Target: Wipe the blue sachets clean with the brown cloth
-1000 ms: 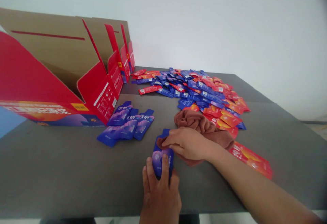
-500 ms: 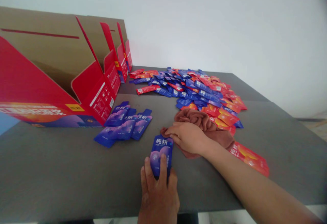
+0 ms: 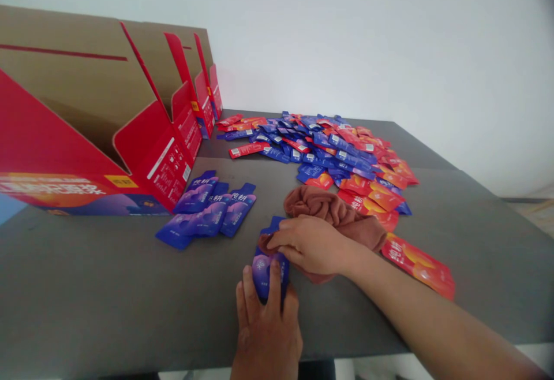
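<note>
A blue drink pouch (image 3: 261, 275) with a purple fruit print lies flat on the grey table in front of me. My left hand (image 3: 267, 325) holds its lower end, fingers along the edges and one on the face. Bunched in my right hand (image 3: 309, 244) is a brown cloth (image 3: 322, 202); its fingers are closed round a fold pressed on the pouch's upper part, covering the lettering. Several similar blue pouches (image 3: 210, 209) overlap to the left. Under the right forearm's far side, a red pouch (image 3: 418, 264) lies on the table.
Open red cartons (image 3: 149, 155) stand in a row along the left side, their flaps upright. A large heap of red and blue pouches (image 3: 322, 149) spreads across the back of the grey table (image 3: 130, 305). Behind it is a white wall.
My right hand has slid the cloth leftward and down, from the pouch's top corner onto its face. My left hand stays at the lower end.
</note>
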A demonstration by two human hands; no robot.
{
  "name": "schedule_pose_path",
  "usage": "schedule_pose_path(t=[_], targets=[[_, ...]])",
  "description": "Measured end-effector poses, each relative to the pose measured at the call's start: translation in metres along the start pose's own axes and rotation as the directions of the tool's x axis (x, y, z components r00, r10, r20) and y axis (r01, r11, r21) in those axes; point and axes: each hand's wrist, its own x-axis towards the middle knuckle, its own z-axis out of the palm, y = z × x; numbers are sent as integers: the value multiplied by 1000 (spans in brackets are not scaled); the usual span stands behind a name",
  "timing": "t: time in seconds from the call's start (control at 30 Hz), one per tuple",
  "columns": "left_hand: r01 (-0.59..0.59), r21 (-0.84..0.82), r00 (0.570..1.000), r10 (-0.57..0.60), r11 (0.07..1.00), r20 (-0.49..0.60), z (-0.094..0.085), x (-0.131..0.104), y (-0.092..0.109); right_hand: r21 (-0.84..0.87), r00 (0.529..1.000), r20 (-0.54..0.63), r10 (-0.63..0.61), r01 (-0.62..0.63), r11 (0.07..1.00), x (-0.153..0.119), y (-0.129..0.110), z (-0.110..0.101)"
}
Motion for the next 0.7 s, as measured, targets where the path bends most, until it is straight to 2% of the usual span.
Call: schedule_pose_path(t=[0.13,0.23,0.33,0.57,0.63,0.7], targets=[[-8,-2,1000,9,1000,4,2,-2,-1,-83,988,-50,148,-151,985,2,10,3],[-15,1,1000,15,1000,-8,5,-3,-2,-99,981,-79,178,-185,978,2,17,3],[-16,8,1000,16,1000,-8,5,-4,-2,-56,990,-72,120,-124,991,1,17,1],[-1,4,1000,1,1000,-21,3,-2,0,74,993,-4,-122,122,990,-3,2,-3],[3,-2,1000,-3,1000,-24,2,-1,0,82,991,5,-134,133,988,-3,-1,-2],[3,-5,1000,-3,1000,-19,2,-1,0,72,996,-8,-93,93,993,-2,-2,0]])
